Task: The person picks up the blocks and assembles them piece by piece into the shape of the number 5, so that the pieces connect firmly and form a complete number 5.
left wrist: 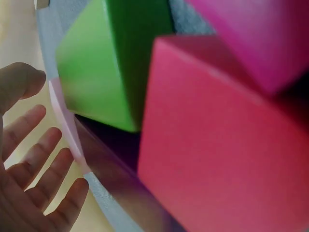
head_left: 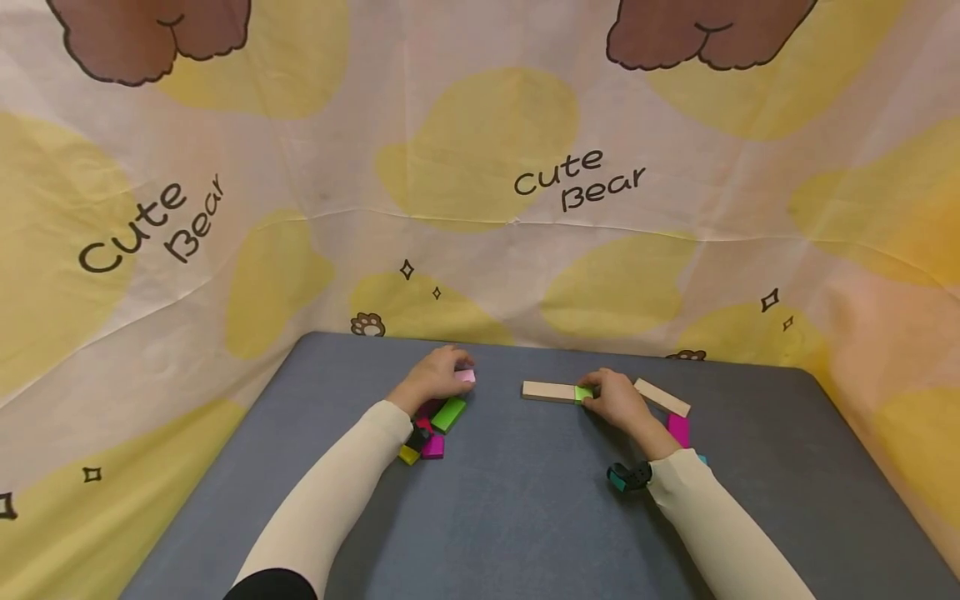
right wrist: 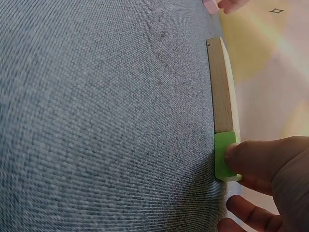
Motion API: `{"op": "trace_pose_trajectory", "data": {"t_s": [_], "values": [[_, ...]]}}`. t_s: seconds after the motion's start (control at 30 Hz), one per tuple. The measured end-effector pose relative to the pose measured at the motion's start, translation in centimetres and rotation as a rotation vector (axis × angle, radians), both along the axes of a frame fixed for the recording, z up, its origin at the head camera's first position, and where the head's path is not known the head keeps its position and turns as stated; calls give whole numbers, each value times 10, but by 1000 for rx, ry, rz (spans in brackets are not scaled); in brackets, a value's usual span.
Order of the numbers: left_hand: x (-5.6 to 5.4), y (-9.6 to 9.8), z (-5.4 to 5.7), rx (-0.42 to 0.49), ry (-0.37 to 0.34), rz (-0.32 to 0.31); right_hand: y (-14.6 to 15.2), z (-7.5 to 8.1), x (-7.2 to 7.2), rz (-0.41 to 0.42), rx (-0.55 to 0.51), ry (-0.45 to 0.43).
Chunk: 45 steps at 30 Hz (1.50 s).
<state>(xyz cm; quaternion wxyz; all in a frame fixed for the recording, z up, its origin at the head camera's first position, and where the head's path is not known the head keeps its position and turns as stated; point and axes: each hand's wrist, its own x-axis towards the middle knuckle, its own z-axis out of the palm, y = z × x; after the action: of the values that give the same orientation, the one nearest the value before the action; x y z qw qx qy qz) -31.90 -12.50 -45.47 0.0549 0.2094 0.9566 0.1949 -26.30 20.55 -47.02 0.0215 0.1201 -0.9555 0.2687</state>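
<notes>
My right hand [head_left: 617, 402] pinches a light green block [right wrist: 223, 154], thumb on its near face. That block abuts the end of a pale wooden plank [head_left: 549, 392] lying near the table's far edge. Farther left, my left hand [head_left: 433, 379] reaches over a group of coloured blocks, its fingers around a pink block [head_left: 466, 376]. In the left wrist view the fingers are spread and fairly straight beside the pink block, without a visible grip. Close to this hand lie a green block [head_left: 447, 415], a red block [left wrist: 227, 135], a magenta block [head_left: 433, 447] and a yellow block [head_left: 408, 455].
Beyond my right wrist, a second wooden plank [head_left: 662, 397] lies slanted, with another magenta block [head_left: 678, 429] at its near end. A blue piece [head_left: 702, 459] peeks out beside the sleeve. The grey table [head_left: 525, 517] ends at a printed cloth backdrop [head_left: 465, 183].
</notes>
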Motion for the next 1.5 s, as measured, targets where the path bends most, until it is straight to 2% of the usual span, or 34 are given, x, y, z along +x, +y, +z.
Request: {"op": "trace_pose_trajectory", "data": {"t_s": [0.2,0.47,0.63,0.83,1.07,1.2,1.5], "values": [[-4,-2,0,40,-60,5,0,0,-1,-3,1,2],[-4,0,3,32,-99,4,0,2,0,-7,-3,-12],[-4,3,3,35,-95,15,0,2,0,-15,1,-16],[0,7,3,45,-46,36,1,2,1,-14,12,-15],[4,24,4,107,13,12,4,3,2,-13,14,-13],[8,33,3,149,13,12,2,3,2,-16,7,-10],[15,49,-4,191,-41,56,-1,1,3,-22,-1,-16]]}}
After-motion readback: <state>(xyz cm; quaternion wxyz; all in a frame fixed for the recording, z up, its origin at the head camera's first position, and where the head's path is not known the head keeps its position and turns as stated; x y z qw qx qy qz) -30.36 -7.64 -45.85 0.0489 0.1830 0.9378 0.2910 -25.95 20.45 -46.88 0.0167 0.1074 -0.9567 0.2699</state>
